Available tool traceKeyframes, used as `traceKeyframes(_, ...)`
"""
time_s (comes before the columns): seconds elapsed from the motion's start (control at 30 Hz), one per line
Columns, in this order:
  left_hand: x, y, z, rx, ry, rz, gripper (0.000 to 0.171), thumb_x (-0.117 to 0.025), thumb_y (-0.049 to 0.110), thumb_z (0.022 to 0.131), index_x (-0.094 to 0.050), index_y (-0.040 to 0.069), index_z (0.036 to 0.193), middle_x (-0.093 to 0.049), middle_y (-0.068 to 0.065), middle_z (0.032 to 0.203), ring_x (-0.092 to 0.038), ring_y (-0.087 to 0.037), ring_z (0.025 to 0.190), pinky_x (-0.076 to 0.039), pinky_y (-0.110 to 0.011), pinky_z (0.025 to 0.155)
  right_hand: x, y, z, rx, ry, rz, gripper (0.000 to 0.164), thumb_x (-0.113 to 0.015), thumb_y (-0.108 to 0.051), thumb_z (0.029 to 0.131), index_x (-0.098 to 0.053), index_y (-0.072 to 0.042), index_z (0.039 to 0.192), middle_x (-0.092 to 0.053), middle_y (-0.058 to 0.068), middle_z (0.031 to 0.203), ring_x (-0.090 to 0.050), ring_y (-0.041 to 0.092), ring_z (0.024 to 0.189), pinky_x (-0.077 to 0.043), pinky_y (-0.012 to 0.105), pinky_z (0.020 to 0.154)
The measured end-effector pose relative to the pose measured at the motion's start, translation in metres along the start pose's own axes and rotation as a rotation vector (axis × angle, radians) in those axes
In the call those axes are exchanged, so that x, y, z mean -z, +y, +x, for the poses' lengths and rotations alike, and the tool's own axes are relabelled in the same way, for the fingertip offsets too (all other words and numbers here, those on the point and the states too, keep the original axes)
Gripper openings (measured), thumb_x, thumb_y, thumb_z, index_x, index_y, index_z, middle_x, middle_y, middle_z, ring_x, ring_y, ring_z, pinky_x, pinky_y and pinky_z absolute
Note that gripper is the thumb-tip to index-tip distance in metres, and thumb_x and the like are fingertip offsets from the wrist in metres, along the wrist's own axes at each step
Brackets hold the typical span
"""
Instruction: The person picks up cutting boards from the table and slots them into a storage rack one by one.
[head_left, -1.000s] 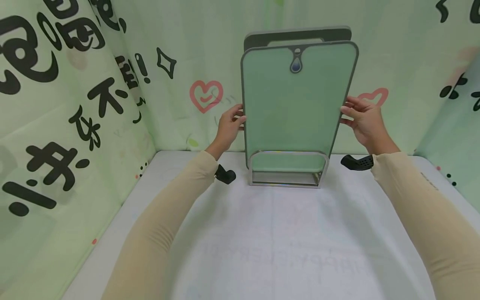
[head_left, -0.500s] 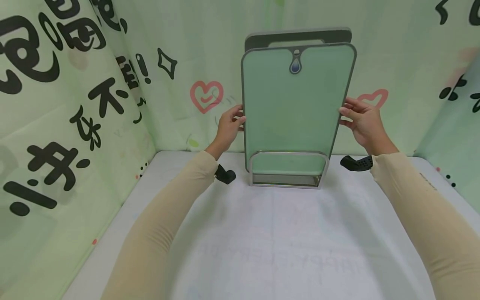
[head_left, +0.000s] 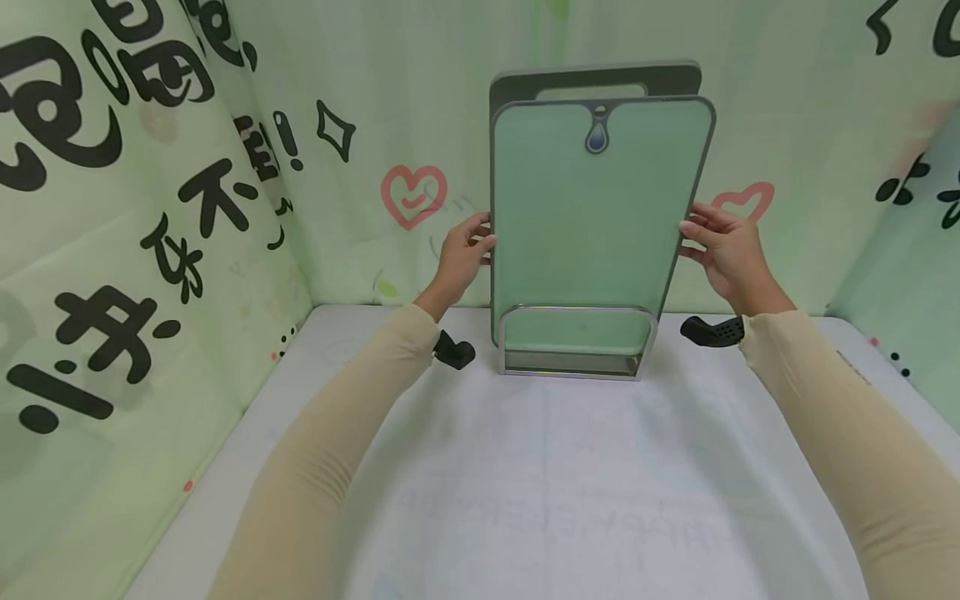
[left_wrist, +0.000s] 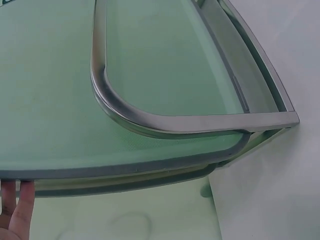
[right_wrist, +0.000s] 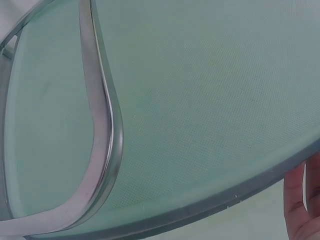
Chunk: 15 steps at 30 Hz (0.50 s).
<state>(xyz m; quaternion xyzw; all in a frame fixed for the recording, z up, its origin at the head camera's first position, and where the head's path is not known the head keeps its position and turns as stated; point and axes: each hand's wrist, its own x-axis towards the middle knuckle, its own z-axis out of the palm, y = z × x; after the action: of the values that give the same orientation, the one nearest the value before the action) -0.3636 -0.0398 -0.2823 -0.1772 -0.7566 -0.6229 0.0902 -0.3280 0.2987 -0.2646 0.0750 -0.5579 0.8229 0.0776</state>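
In the head view a green cutting board [head_left: 600, 225] with a dark grey rim stands nearly upright in a shiny metal rack [left_wrist: 200, 122]. A teardrop-shaped mark and hole sit at its top middle. My left hand [head_left: 461, 257] pinches the board's left edge about halfway up, thumb in front. On the opposite edge my right hand [head_left: 726, 250] holds the board between thumb and fingers. Behind it stands a second board [head_left: 517, 86], mostly hidden, its grey top and handle slot showing above. In the wrist views, fingers [left_wrist: 22, 210] and fingers [right_wrist: 295, 200] reach the rim from below.
The rack stands towards the back of a white-covered table [head_left: 540, 483]. A green printed curtain [head_left: 360, 225] hangs close behind and along both sides. Black wrist straps [head_left: 712, 330] show beside the beige sleeves [head_left: 832, 417].
The front board has sunk slightly lower in the rack, and its top has shifted a little to the right. Both hands have kept their hold and come down slightly with it.
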Motion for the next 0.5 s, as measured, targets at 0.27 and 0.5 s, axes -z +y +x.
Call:
traceKeyframes(0.27, 0.0018, 0.0, 0.0033, 0.056, -0.019, -0.013, 0.035, -0.049, 0.01, 0.097, -0.053, 0.008, 0.132, -0.057, -0.014, 0.109, -0.056, -0.015, 0.086, -0.055, -0.036, 0.083, -0.0005, 0.0001, 0.0015, -0.012, 0.014, -0.035, 0.027, -0.069, -0.006, 0.081, -0.072, -0.013, 0.107, -0.064, -0.002, 0.088, -0.062, 0.009, 0.08, -0.056, 0.022, 0.065)
traceKeyframes(0.5, 0.0017, -0.0012, 0.0057, 0.08, -0.019, 0.002, 0.036, -0.049, 0.01, 0.097, -0.052, 0.008, 0.133, -0.056, -0.014, 0.11, -0.057, -0.017, 0.089, -0.054, -0.039, 0.088, -0.0011, 0.0012, 0.002, -0.028, 0.016, -0.066, 0.03, -0.07, -0.01, 0.08, -0.07, -0.014, 0.111, -0.062, -0.003, 0.091, -0.062, 0.009, 0.083, -0.056, 0.021, 0.067)
